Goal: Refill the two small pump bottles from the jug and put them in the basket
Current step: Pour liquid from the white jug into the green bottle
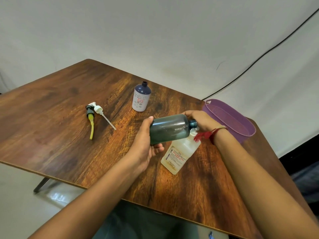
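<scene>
A person's left hand [145, 144] grips the open dark bottle [169, 128] sideways over the jug [179, 156] on the worktop [60, 100]. The right hand [200, 120] is by the bottle's neck, its hold unclear. Filling likely follows, needing the bottle upright.

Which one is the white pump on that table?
On the left of the wooden table, two loose pumps lie together. The white pump is the right one, with a straight pale tube; the black pump beside it has a curved yellow tube.
</scene>
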